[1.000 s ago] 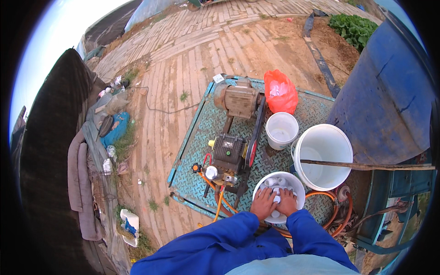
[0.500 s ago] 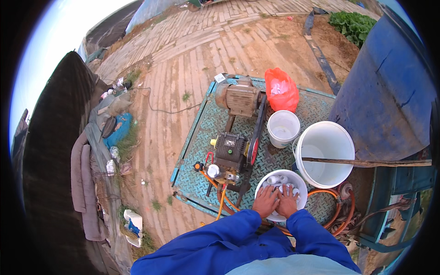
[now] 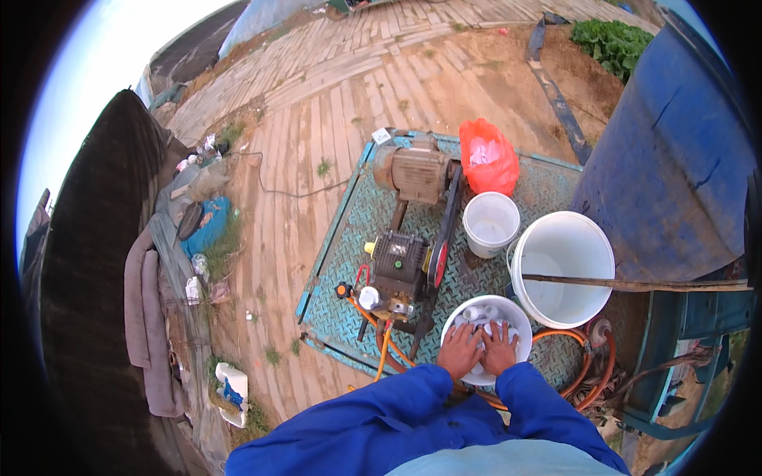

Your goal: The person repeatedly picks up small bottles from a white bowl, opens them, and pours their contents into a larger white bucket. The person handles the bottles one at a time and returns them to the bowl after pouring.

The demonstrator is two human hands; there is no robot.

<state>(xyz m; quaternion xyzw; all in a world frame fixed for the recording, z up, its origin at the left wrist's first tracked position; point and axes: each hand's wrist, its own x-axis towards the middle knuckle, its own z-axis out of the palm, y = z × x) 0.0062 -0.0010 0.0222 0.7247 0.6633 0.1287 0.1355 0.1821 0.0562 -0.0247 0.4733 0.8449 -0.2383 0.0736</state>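
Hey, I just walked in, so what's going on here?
A person in blue sleeves has both hands, left hand and right hand, side by side in a white tub, over small pale containers. Whether either hand grips one is unclear. The tub sits on a teal metal platform, beside a pump. A stick lies across the large white bucket.

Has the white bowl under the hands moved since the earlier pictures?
No: judged against the pump, the white bowl shows no visible shift.
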